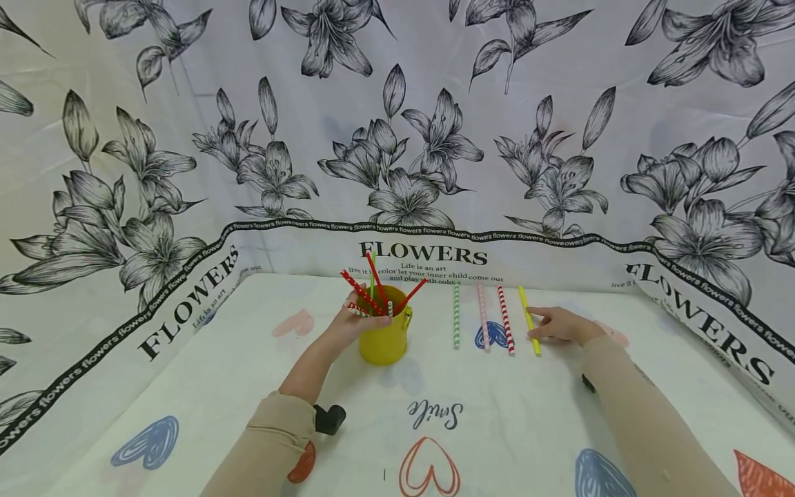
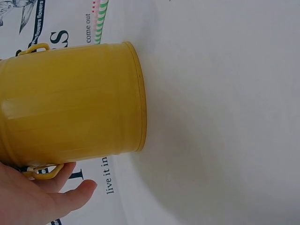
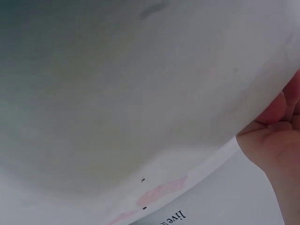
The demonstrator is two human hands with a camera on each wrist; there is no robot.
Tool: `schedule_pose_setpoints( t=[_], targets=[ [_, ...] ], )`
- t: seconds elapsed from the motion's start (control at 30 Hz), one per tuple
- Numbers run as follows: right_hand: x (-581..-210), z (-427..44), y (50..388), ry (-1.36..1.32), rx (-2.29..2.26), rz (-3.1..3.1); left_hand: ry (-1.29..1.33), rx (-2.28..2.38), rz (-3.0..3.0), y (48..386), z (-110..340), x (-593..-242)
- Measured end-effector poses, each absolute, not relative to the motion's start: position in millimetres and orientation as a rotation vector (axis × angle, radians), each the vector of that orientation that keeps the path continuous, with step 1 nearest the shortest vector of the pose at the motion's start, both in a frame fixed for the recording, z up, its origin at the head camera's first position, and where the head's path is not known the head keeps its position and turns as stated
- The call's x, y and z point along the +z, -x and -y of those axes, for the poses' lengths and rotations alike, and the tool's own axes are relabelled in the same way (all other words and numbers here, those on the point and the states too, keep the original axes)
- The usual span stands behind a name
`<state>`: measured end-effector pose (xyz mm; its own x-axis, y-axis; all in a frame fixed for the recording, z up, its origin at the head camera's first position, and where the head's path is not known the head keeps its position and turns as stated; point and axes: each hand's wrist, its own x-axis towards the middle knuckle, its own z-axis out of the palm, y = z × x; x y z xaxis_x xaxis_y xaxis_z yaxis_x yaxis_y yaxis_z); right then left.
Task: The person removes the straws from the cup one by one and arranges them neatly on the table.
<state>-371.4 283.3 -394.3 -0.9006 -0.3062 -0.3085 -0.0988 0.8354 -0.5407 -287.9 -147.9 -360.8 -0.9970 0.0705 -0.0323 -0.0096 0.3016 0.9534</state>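
One white table [image 1: 497, 421] bears an upright yellow bucket [image 1: 381, 344], my left hand [image 1: 352, 324] gripping its rim; only the left wrist view shows the handle [image 2: 50, 174] there. My right hand [image 1: 562, 324] pinches a yellow straw [image 1: 530, 322] lying to the right, its length pointing away from me, slightly leftward.

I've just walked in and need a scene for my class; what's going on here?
A person's left hand is around a yellow bucket near its rim, with several straws sticking out. The right hand touches a yellow straw, though whether it pinches it is hard to tell. That straw lies at one end of a row of four on the white cloth, beside a red-striped straw, a pink-striped straw and a green-striped straw.
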Motion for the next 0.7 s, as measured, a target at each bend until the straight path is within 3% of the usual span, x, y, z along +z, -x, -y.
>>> schedule_pose_setpoints(
  t=[0.7],
  targets=[
    [-395.7, -285.2, 366.3, 0.229, -1.012, -2.514, -0.087, 1.802, -2.486, 288.2, 148.9, -360.1]
  ],
)
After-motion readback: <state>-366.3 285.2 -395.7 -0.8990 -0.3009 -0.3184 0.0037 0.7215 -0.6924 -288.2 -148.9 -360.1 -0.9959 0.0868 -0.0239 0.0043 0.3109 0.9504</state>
